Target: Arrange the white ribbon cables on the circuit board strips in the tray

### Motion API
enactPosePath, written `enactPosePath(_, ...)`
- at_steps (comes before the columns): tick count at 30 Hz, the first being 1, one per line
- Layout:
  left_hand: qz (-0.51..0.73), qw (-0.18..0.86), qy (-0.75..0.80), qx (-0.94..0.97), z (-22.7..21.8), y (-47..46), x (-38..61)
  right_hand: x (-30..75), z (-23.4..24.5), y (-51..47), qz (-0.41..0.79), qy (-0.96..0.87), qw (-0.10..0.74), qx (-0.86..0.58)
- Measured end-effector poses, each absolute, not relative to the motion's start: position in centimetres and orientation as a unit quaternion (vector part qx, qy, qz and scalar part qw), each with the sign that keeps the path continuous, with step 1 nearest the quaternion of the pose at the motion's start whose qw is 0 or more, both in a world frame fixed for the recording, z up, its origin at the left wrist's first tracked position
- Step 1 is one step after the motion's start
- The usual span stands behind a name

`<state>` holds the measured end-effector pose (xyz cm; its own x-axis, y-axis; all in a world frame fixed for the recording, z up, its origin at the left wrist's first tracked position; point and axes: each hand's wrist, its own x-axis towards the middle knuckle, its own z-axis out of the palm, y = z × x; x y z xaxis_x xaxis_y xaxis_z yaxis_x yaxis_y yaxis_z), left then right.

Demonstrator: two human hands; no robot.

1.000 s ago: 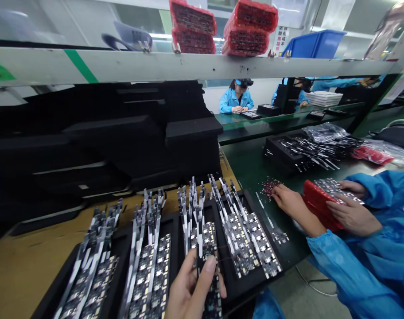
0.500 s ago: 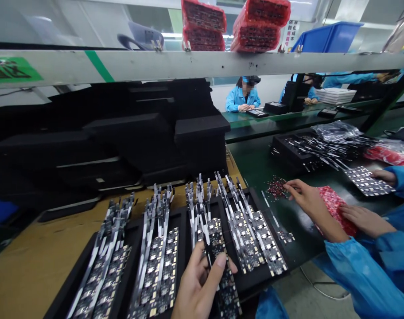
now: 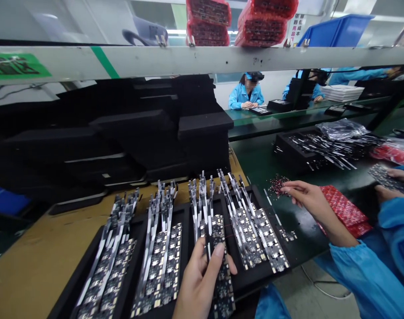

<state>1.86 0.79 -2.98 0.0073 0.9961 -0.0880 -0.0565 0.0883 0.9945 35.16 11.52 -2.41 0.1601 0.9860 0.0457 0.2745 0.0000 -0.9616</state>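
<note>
My left hand is closed around a narrow black circuit board strip, thumb on top. The strip is tilted over a black foam tray with rows of similar boards, whose silvery flex cables stick up at the far end. My right hand reaches across to a small pile of tiny red and pale parts on the green bench. Its thumb and forefinger are pinched together at the pile's edge; what is between them is too small to make out.
Red bubble wrap lies beside my right forearm. At the right, a co-worker's hands hold a board panel. Behind stands a black box heaped with flex cables. Black foam stacks rise at the back under a shelf rail.
The view has shifted slightly. The co-worker's hand has left the red bubble wrap and joined the other at the board panel, now tilted and farther right. My hands stay in nearly the same places.
</note>
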Motion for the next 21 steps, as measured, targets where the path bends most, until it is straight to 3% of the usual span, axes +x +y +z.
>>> enactPosePath(8,0.489,0.51,0.519,0.48,-2.8,0.9,1.9,31.7,-1.0,7.8,0.483,-0.509,0.45,-0.553)
enactPosePath(21,0.485,0.561,0.478,0.471,-1.8,0.2,2.0,25.9,0.7,3.2,0.66,-0.497,0.356,-0.437)
